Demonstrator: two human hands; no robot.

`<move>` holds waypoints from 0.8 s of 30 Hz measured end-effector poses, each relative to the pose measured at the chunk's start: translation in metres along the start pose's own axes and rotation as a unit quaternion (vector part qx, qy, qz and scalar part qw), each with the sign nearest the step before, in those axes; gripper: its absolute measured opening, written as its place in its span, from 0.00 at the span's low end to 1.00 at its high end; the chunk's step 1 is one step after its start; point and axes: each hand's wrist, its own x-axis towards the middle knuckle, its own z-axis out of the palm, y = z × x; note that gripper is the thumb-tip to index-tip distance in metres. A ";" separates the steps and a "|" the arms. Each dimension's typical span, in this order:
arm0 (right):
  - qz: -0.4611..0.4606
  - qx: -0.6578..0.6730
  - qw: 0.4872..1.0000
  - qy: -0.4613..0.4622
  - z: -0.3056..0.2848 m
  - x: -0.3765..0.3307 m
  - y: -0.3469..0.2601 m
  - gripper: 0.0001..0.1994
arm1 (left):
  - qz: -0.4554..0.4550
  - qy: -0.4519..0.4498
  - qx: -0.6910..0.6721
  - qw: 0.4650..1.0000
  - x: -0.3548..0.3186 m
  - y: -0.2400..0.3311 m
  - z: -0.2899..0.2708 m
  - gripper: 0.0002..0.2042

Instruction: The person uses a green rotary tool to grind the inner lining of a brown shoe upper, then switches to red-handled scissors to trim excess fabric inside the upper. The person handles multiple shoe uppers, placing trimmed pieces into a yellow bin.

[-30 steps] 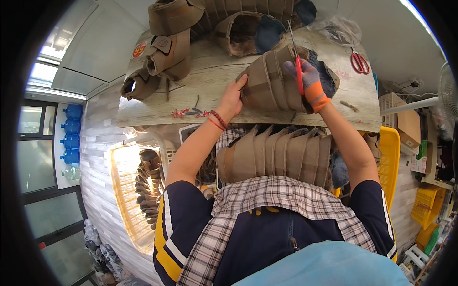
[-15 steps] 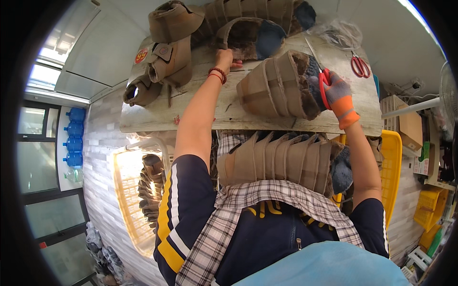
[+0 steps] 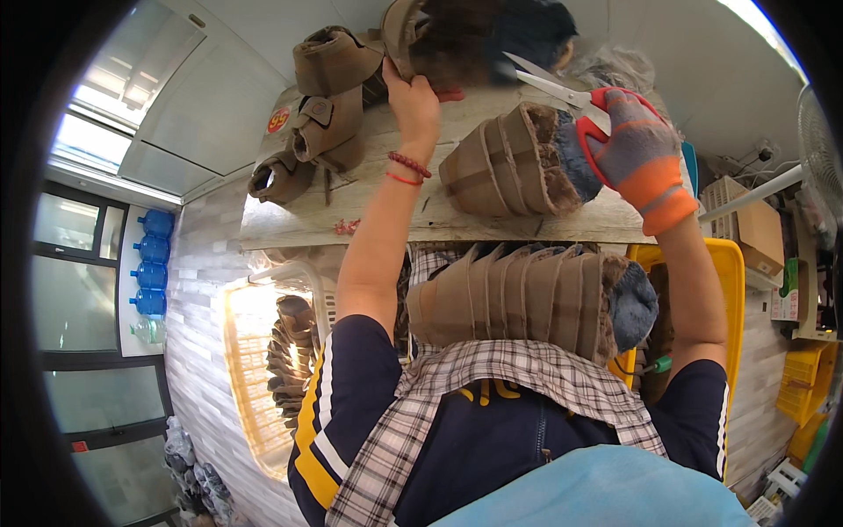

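Note:
My bare left hand (image 3: 413,101), with red bead bracelets at its wrist, is closed on the edge of a brown fleece-lined boot upper (image 3: 399,39) at the far side of the table. That upper's dark lining is smeared by motion. In my right hand (image 3: 645,145), gloved in grey and orange, are red-handled scissors (image 3: 566,90), their blades apart and pointing toward the dark blue lining. Below the scissors a nested stack of boot uppers (image 3: 496,167) lies on its side, blue fleece at its right end. Another nested stack (image 3: 518,299) rests across my lap.
Several uppers (image 3: 334,61) stand at the table's left. Clear plastic wrap (image 3: 619,66) lies at the back right of the worn wooden table (image 3: 386,220). A pale basket (image 3: 241,351) holding more uppers is at my left, a yellow crate (image 3: 733,307) at my right.
My left hand has moved away from me, shifting the far upper up and back. My right hand has risen, and the scissors now point left with blades spread. My view has shifted slightly.

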 end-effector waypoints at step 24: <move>0.098 -0.164 0.977 -0.094 -0.027 -0.016 0.008 0.18 | -0.054 -0.123 -0.060 0.989 -0.108 0.033 0.074 0.33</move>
